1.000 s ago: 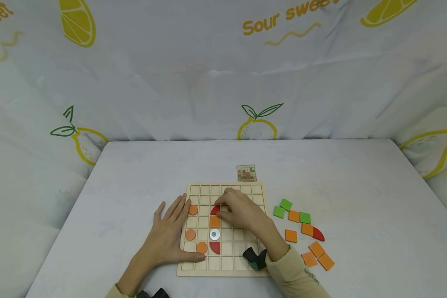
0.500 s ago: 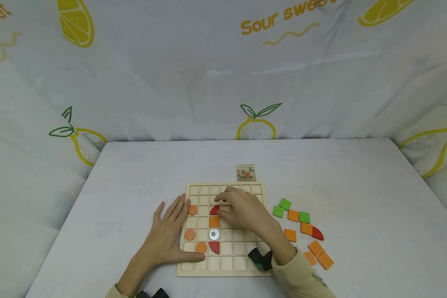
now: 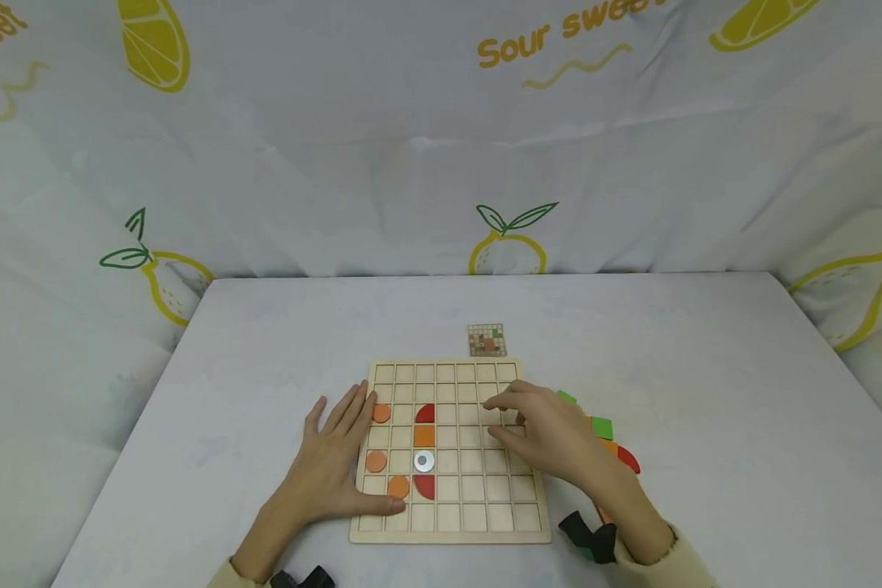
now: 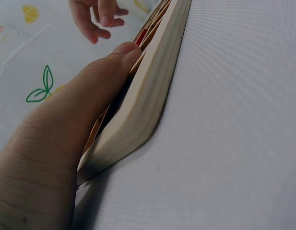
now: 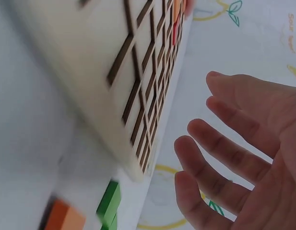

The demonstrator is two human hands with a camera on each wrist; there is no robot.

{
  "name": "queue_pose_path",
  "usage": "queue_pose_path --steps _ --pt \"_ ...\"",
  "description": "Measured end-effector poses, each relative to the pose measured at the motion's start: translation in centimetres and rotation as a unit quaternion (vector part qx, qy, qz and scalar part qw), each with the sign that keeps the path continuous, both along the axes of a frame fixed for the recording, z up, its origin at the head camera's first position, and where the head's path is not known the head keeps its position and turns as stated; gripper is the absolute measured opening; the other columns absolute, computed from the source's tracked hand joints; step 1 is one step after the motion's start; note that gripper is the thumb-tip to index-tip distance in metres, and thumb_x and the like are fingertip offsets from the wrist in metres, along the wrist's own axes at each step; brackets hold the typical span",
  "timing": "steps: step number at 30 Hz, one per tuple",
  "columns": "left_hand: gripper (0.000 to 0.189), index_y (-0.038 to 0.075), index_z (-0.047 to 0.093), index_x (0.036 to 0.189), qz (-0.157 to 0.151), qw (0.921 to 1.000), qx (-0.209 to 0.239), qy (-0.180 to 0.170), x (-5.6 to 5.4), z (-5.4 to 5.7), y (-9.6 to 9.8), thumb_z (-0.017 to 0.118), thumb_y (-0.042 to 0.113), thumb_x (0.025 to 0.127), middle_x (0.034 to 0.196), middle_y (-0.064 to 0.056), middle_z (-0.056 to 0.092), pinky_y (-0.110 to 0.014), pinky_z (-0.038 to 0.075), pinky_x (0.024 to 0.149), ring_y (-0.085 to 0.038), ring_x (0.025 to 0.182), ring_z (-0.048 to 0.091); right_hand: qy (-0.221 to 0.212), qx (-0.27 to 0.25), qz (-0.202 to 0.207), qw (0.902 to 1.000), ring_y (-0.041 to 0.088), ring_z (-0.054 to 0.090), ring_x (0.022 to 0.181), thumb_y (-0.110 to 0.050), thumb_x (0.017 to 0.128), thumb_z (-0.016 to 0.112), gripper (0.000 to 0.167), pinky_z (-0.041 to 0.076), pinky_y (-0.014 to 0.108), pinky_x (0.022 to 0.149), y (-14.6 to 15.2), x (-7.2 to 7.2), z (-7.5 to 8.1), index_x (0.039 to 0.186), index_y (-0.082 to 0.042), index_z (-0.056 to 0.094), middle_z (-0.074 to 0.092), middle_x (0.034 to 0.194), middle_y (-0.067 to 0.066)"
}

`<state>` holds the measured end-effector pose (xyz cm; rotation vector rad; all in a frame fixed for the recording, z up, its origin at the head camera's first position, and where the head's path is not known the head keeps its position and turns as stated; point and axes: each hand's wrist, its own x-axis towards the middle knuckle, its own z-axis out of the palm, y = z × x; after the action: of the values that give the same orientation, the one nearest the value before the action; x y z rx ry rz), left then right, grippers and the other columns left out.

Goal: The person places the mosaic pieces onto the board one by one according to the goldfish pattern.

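Observation:
A pale wooden grid board [image 3: 474, 517] lies on the table. My left hand [image 3: 331, 469] rests flat along its left edge, fingers spread and thumb over the front left cells. Over the board's right side hovers my right hand [image 3: 551, 429], fingers loosely bent and holding nothing, as the right wrist view confirms. One column of the grid holds a red quarter-circle tile [image 3: 426, 413], an orange square tile [image 3: 424, 436], a white ring-marked piece [image 3: 424, 461] and a second red quarter-circle tile [image 3: 425, 487]. Orange discs [image 3: 376, 461] sit in cells near my left hand.
Right of the board lie loose tiles, partly hidden behind my right hand and forearm: a green square [image 3: 601, 428], a red quarter-circle [image 3: 629, 460] and orange ones. A small printed pattern card [image 3: 487, 340] lies beyond the board's far edge. A lemon-print curtain [image 3: 338, 163] hangs behind the table.
My right hand has let go of the far red quarter-circle tile, which stays in its cell, and has moved right toward the loose tiles. My left hand has stayed in place.

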<state>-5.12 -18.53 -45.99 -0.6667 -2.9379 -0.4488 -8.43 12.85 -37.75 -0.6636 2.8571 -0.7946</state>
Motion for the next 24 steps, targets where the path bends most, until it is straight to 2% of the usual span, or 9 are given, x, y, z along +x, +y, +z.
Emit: queue_pose_path --steps 9,16,24 --pt "0.142 0.001 0.027 0.161 0.0 1.0 -0.001 0.001 0.0 0.0 0.0 0.065 0.094 0.06 0.17 -0.014 0.025 -0.065 0.011 0.121 -0.029 0.158 0.026 0.017 0.025 -0.026 0.9992 0.006 0.061 0.081 -0.025 0.086 0.082 0.029 0.046 0.02 0.062 3.7 1.5 0.5 0.113 -0.016 0.078 0.074 0.104 -0.007" --pt "0.142 0.0 0.026 0.161 -0.002 1.0 0.003 0.0 -0.1 -0.1 0.0 0.063 0.095 0.06 0.17 -0.013 0.025 -0.065 0.01 0.121 -0.029 0.158 0.026 -0.026 0.039 -0.049 0.9977 0.004 0.056 0.077 -0.027 0.083 0.085 0.029 0.045 0.02 0.062 6.0 2.2 0.5 0.111 -0.02 0.079 0.069 0.094 -0.011" --pt "0.142 0.0 0.026 0.161 -0.002 1.0 0.001 0.0 -0.1 0.0 -0.1 0.065 0.093 0.06 0.17 -0.014 0.025 -0.065 0.01 0.121 -0.029 0.158 0.026 -0.073 0.069 -0.061 0.9931 0.007 0.056 0.084 -0.037 0.08 0.086 0.039 0.047 0.026 0.069 7.6 2.4 0.1 0.114 -0.019 0.079 0.071 0.106 -0.01"
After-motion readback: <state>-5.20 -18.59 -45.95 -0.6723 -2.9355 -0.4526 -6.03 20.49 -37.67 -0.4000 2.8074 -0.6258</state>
